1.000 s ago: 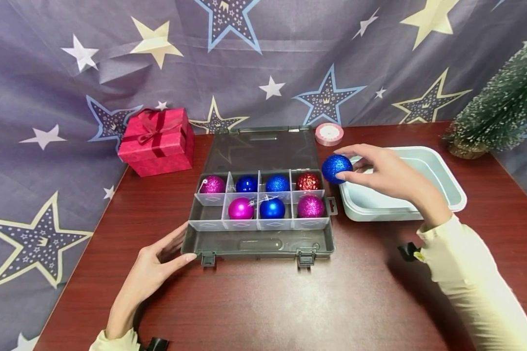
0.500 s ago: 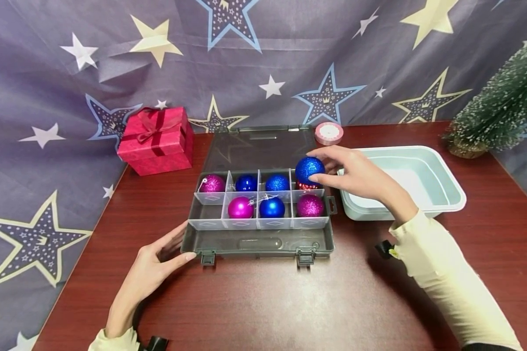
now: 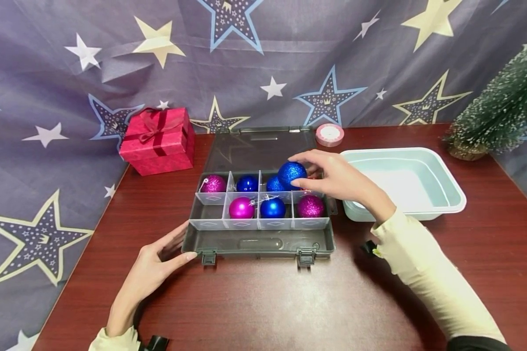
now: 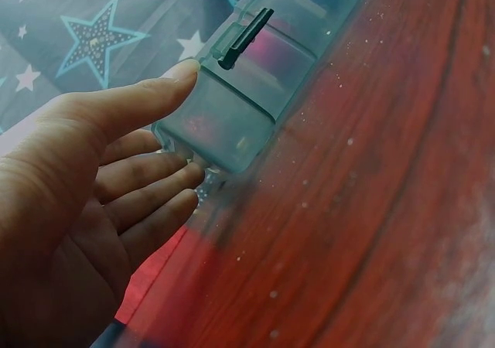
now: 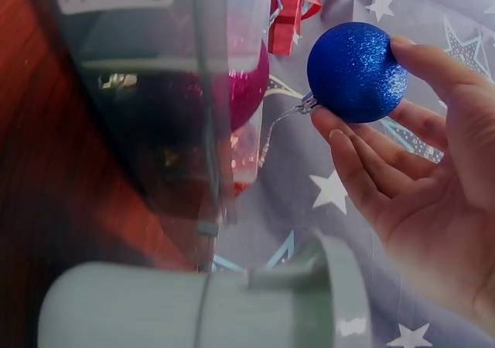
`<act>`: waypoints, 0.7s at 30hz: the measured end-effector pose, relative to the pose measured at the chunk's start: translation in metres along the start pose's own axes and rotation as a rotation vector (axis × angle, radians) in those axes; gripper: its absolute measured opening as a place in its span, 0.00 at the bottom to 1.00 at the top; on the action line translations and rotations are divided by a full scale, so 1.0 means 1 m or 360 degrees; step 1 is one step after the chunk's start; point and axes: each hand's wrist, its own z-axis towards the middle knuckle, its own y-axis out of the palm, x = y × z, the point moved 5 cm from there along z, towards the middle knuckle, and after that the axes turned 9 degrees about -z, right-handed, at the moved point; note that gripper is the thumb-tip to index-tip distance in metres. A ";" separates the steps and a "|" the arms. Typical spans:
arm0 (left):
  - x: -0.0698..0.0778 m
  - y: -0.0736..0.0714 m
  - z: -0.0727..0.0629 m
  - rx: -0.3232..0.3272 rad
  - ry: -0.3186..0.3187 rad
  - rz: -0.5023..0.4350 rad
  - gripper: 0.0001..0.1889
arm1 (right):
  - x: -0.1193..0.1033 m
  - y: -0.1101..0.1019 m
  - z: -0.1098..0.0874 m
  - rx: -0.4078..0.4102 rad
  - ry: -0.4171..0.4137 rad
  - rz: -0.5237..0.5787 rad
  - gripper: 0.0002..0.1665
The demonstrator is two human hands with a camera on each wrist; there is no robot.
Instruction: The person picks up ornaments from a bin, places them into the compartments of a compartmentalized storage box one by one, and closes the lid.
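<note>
In the head view, my right hand point(image 3: 340, 178) pinches a glittery blue Christmas bauble point(image 3: 292, 174) between thumb and fingertips, over the back row of a grey see-through divider box point(image 3: 228, 240). A silver cap and cord hang from the bauble point(image 5: 357, 72) in the right wrist view. It partly covers another blue glitter bauble point(image 3: 273, 184) in the box. My left hand point(image 3: 147, 273) rests at the box's front left corner, thumb at the front edge, fingers extended along the side. Pink, blue and red baubles fill the other compartments, except the front left one, which is bare.
Right of the box stands a pale green plastic tub point(image 3: 404, 183). Behind them lies a pink ribbon spool point(image 3: 330, 134). A red gift box point(image 3: 158, 141) is at the back left, and a small frosted tree point(image 3: 496, 102) at the back right. The box lid point(image 3: 263, 146) leans open backward.
My right hand has carried the blue glitter bauble leftward from beside the tub, past the red bauble, to above the third back compartment. My left hand has stayed at the box corner.
</note>
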 end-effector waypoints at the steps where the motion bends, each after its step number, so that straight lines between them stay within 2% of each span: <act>1: 0.000 0.000 0.000 -0.0001 -0.0001 -0.0002 0.36 | -0.002 0.001 0.001 -0.0001 -0.0008 0.0002 0.33; 21: 0.000 0.000 0.000 -0.0002 -0.0006 0.0017 0.36 | -0.028 0.028 0.029 -0.0054 -0.0238 0.0055 0.30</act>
